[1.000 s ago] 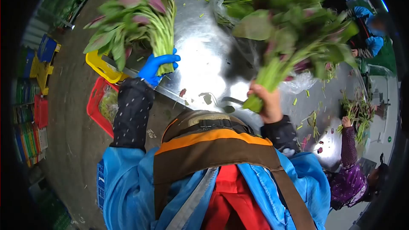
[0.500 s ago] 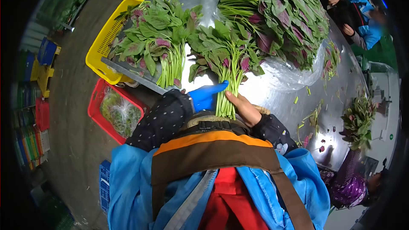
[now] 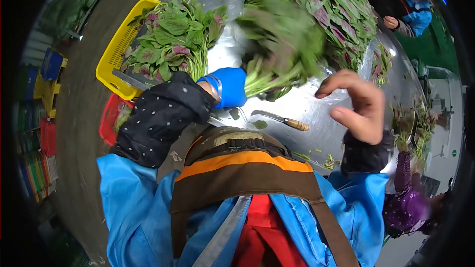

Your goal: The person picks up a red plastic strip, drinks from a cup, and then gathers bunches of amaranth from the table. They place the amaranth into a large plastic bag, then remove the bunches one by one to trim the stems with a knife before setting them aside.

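Note:
My left hand, in a blue glove, is closed round the stems of a bunch of amaranth greens. The leaves of this bunch are smeared by motion. My bare right hand is raised to the right, fingers curved and apart, with nothing in it. Between the hands a knife with a wooden handle lies on the metal table, its blade pointing left. Left of the held bunch lies a second bunch of greens. Behind it rises a large pile of red-and-green amaranth.
A yellow crate and a red crate stand at the table's left. Cut stem bits lie on the metal table. One co-worker is at the far right; another in purple holds greens at the near right.
My right hand has let go of the bunch and moved right and up. My left hand has swung the bunch, which now blurs. The knife on the table has come into view.

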Motion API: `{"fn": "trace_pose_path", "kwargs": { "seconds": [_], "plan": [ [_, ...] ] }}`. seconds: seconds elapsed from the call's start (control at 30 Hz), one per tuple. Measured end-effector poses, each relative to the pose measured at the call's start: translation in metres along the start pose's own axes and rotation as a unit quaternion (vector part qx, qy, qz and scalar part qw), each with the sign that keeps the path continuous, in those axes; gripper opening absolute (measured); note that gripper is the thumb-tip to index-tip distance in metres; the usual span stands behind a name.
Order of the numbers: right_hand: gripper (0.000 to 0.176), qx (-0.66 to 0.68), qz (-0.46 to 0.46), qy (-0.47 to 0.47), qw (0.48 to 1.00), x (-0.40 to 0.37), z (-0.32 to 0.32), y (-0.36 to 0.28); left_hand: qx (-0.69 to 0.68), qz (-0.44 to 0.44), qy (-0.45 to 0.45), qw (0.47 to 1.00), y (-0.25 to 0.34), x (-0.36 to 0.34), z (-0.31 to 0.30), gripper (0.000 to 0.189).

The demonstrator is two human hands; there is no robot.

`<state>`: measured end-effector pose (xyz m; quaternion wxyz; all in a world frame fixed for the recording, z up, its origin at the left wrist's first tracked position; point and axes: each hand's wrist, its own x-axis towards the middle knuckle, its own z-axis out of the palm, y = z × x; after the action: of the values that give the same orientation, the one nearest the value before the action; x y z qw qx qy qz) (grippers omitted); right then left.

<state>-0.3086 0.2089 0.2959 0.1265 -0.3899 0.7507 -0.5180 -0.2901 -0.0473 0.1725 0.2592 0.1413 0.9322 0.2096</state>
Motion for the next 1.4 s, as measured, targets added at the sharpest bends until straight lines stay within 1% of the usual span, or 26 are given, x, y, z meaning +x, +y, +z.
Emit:
{"fn": "trace_pose_path", "kwargs": {
  "seconds": [0.07,0.13,0.2,0.23,0.27,0.3,0.4,0.5,0.57,0.6,0.63,0.67,0.7,0.73,0.83,0.87,0.93,1.0,1.03,1.13,1.17,1.2,1.27,1.3,1.33,1.4],
  "plan": [
    [0.059,0.004,-0.061,-0.075,0.995,0.025,-0.004,-0.022,0.141,0.028,0.015,0.989,0.023,-0.012,-0.024,0.023],
    [0.082,-0.042,-0.116,-0.113,0.986,0.061,0.010,-0.024,0.220,0.117,0.154,0.956,0.038,-0.022,-0.028,0.014],
    [0.105,-0.097,-0.083,-0.239,0.963,0.081,0.019,0.024,0.266,0.153,0.221,0.926,0.050,-0.030,-0.032,0.017],
    [0.107,-0.102,0.028,-0.328,0.939,0.076,0.022,0.052,0.281,0.166,0.235,0.916,0.052,-0.034,-0.031,0.014],
    [0.111,-0.018,0.046,-0.421,0.906,0.066,0.029,0.083,0.295,0.176,0.249,0.905,0.050,-0.036,-0.031,0.011],
    [0.112,0.075,0.141,-0.456,0.876,0.053,0.035,0.080,0.296,0.191,0.263,0.898,0.045,-0.040,-0.031,0.006],
    [0.093,0.110,0.043,-0.329,0.937,0.015,0.054,0.086,0.266,0.224,0.298,0.889,0.030,-0.039,-0.018,0.007],
    [0.078,0.132,0.170,-0.220,0.952,-0.018,0.085,0.092,0.290,0.267,0.331,0.858,0.021,-0.029,-0.010,0.008],
    [0.068,0.021,0.203,-0.169,0.964,-0.018,0.077,0.085,0.309,0.275,0.374,0.830,0.010,-0.016,-0.020,0.012],
    [0.064,-0.035,0.217,-0.141,0.965,-0.017,0.071,0.082,0.330,0.249,0.463,0.784,-0.003,-0.013,-0.034,0.028],
    [0.060,-0.015,0.323,-0.128,0.938,-0.010,0.062,0.086,0.293,0.210,0.525,0.771,-0.035,0.003,-0.043,0.045],
    [0.056,-0.280,0.211,-0.098,0.931,-0.018,0.062,0.125,0.250,0.100,0.536,0.800,-0.044,-0.004,-0.058,0.047],
    [0.047,-0.435,0.238,-0.155,0.854,-0.026,0.062,0.158,0.205,-0.010,0.539,0.817,-0.050,-0.015,-0.072,0.049],
    [0.039,-0.531,0.219,-0.202,0.793,-0.046,0.059,0.200,0.179,-0.003,0.544,0.820,-0.065,-0.017,-0.064,0.047],
    [0.040,-0.519,0.224,-0.190,0.803,-0.040,0.047,0.145,0.107,-0.024,0.540,0.835,-0.101,-0.016,-0.015,0.048],
    [0.042,-0.503,0.179,-0.112,0.838,-0.044,0.048,0.142,0.093,-0.033,0.516,0.851,-0.100,-0.022,-0.003,0.051],
    [0.044,-0.515,0.125,-0.048,0.846,-0.050,0.054,0.160,0.016,-0.034,0.477,0.878,-0.103,-0.015,0.009,0.052],
    [0.046,-0.584,0.234,-0.242,0.739,-0.059,0.046,0.210,-0.120,-0.026,0.422,0.898,-0.100,0.003,0.032,0.049],
    [0.046,-0.592,0.249,-0.228,0.732,-0.050,0.049,0.196,-0.166,-0.004,0.406,0.899,-0.095,0.006,0.034,0.046],
    [0.047,-0.455,0.223,-0.151,0.849,-0.038,0.029,0.138,-0.324,-0.029,0.318,0.890,-0.081,-0.005,0.044,0.046],
    [0.056,-0.333,0.241,-0.145,0.900,-0.032,0.022,0.127,-0.331,0.000,0.317,0.889,-0.083,-0.004,0.048,0.051],
    [0.069,-0.270,0.279,-0.184,0.903,-0.023,0.011,0.116,-0.386,0.012,0.266,0.883,-0.083,-0.001,0.048,0.054],
    [0.072,-0.016,0.310,-0.229,0.923,-0.018,-0.008,0.117,-0.527,0.054,0.172,0.831,-0.072,0.001,0.047,0.059],
    [0.067,0.126,0.252,-0.200,0.938,-0.020,-0.008,0.115,-0.494,0.086,0.108,0.859,-0.067,0.002,0.042,0.063],
    [0.070,0.187,0.274,-0.197,0.923,-0.023,-0.009,0.112,-0.522,0.102,0.045,0.845,-0.060,0.007,0.044,0.068],
    [0.074,0.275,0.302,-0.206,0.889,-0.027,-0.008,0.110,-0.454,0.105,0.075,0.882,-0.029,0.004,0.036,0.079]
  ]
}}
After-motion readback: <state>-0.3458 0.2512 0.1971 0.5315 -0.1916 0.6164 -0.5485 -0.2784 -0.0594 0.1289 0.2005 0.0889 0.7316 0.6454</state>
